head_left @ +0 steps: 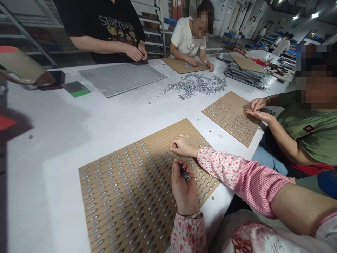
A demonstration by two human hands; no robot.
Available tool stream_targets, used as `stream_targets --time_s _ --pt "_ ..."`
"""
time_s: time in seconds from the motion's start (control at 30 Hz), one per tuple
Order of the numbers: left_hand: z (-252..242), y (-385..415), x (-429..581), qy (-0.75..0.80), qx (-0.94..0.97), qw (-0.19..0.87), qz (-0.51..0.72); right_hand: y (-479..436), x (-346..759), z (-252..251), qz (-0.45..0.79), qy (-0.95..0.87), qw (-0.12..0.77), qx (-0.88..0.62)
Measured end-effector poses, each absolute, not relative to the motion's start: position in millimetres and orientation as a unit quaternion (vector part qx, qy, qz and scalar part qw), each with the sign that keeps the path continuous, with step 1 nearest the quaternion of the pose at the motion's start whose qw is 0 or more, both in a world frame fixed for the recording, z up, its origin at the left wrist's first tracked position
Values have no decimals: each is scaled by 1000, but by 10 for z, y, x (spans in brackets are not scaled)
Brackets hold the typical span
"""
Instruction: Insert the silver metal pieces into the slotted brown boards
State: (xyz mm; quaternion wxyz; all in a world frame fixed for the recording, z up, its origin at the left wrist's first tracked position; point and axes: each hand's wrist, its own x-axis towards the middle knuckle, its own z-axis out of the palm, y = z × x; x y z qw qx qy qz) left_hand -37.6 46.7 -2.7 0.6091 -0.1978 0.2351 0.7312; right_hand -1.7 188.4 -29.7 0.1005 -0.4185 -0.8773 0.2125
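Presently, head view: left hand [184, 196] cups loose metal pieces [184, 173] above the brown board [163, 138] on the white table [47, 158]; right hand [183, 145] curls over its rows, grip indeterminable. A light touch should best spare seated neighbours.

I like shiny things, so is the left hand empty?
No, the left hand cups a little pile of small metallic pieces.

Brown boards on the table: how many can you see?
4: the near board, the right board by the green shirt, the far board by the white shirt, and the top board on the stack. More may be hidden in the stack.
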Motion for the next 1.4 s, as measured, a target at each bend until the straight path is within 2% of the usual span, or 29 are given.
stream_targets --time_s 0.17,0.27,0.37,0.43,0.5,0.67,0.73,1.03,1.2,1.3,1.4 --pt "-12 480 -376 247 -215 606 725 1870 11 -293 231 -863 145 -426" --pt "-51 483 -375 255 -209 589 738 1835 138 -188 387 -813 179 -397" --pt "-105 486 -361 276 -167 576 751 1733 311 -26 596 -733 136 -298" --pt "-137 490 -346 304 -134 562 757 1650 395 57 671 -688 102 -257" --pt "-157 497 -336 333 -114 547 759 1596 431 80 696 -662 103 -258" --pt "-137 505 -350 311 -132 559 757 1757 410 -104 638 -631 255 -360" --pt "-118 502 -362 300 -145 571 750 1893 404 -198 599 -634 275 -405" --pt "-183 495 -392 283 -152 600 732 2065 322 -300 351 -817 182 -420" --pt "-136 500 -379 305 -156 598 725 2001 271 -263 230 -845 144 -462" --pt "-98 503 -366 334 -145 586 724 1998 268 -277 197 -845 138 -478" --pt "-82 509 -362 338 -147 581 726 1986 299 -279 238 -838 173 -460"
